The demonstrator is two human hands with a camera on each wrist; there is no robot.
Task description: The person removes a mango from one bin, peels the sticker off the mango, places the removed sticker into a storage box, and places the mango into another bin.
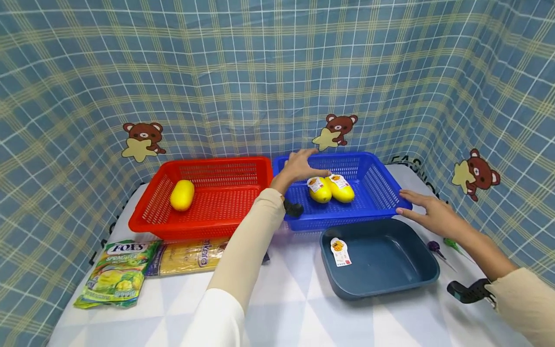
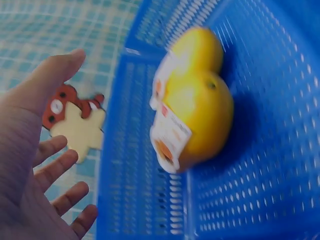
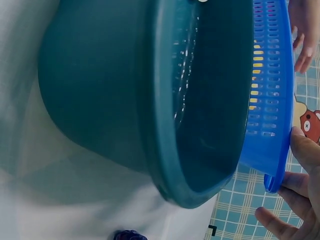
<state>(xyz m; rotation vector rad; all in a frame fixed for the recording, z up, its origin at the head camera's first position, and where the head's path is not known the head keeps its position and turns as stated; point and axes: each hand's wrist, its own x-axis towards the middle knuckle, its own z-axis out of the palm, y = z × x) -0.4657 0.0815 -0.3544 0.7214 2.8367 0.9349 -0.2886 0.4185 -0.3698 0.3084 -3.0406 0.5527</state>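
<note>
Two yellow oval fruits (image 1: 342, 189) with white picture labels lie side by side in the blue basket (image 1: 299, 224). My left hand (image 1: 299, 166) hovers above the basket's left part, fingers spread, holding nothing. In the left wrist view this hand (image 2: 35, 165) is apart from the labelled fruits (image 2: 205, 120). At the basket's right front corner, my right hand (image 1: 433, 218) has its thumb and fingers on either side of the rim. The right wrist view shows the right hand (image 3: 305, 190) pinching the blue rim. Another yellow fruit (image 1: 182, 195) lies in the red basket (image 1: 173, 230).
A dark teal tub (image 1: 377, 284) with a label (image 1: 340, 252) inside stands before the blue basket. A Fox's candy bag (image 1: 119, 274) and a spaghetti pack (image 1: 188, 258) lie at front left. Purple (image 1: 435, 246) and green (image 1: 453, 245) lollipop-like items lie right.
</note>
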